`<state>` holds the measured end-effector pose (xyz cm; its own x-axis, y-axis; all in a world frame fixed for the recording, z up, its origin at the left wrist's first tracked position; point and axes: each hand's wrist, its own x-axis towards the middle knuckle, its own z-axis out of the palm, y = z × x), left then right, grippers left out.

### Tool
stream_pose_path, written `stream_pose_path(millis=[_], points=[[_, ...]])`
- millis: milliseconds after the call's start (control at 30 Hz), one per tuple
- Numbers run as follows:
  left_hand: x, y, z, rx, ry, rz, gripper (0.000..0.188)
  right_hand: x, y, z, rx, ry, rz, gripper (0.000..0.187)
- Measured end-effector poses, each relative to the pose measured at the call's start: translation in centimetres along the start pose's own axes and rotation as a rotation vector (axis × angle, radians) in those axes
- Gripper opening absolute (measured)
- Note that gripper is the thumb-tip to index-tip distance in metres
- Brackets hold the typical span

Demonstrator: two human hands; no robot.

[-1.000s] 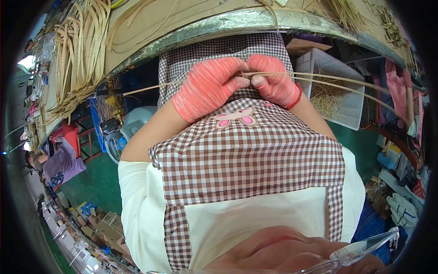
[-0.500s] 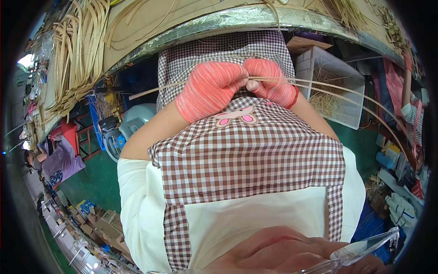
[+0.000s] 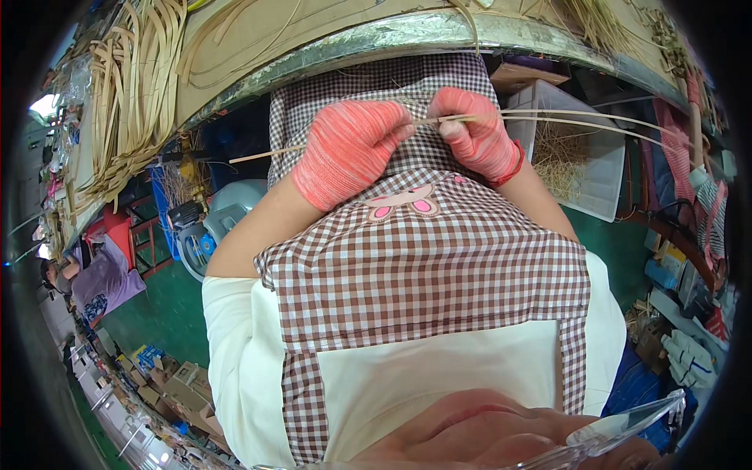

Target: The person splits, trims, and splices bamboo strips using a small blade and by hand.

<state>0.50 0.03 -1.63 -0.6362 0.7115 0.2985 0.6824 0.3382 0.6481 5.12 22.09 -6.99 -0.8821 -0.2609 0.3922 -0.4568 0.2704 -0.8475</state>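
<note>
Head view: the left hand (image 3: 348,149) and right hand (image 3: 474,133), both in pink knitted gloves, are closed on thin pale rattan strips (image 3: 548,117) held over a brown checked apron (image 3: 423,266), just below the tabletop (image 3: 376,39) edge. A clear plastic bin (image 3: 595,164) sits to the right.

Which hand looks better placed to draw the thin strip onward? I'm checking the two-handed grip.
Probably the right hand: its fingertips pinch the thin strip where the long free lengths trail off to that side. The left hand is closed round it, steadying the short end.
</note>
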Motion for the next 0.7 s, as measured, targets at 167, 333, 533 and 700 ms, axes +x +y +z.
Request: stream_pose_path(millis=[167, 333, 533, 700], points=[[0.3, 0.4, 0.6, -0.107, -0.014, 0.006, 0.01, 0.1, 0.6, 1.6, -0.05, -0.024, -0.058, 0.045], [0.5, 1.2, -0.5, -0.055, -0.09, -0.166, 0.019, -0.2, 0.8, 0.7, -0.042, 0.015, -0.046, 0.044], [-0.2, -0.1, -0.1, 0.148, -0.174, -0.113, 0.019, -0.6, 0.8, 0.1, 0.072, 0.034, 0.03, 0.047], [-0.3, -0.3, 0.3, 0.161, -0.141, -0.048, 0.019, -1.0, 0.7, 0.5, 0.291, -0.008, 0.202, 0.047]])
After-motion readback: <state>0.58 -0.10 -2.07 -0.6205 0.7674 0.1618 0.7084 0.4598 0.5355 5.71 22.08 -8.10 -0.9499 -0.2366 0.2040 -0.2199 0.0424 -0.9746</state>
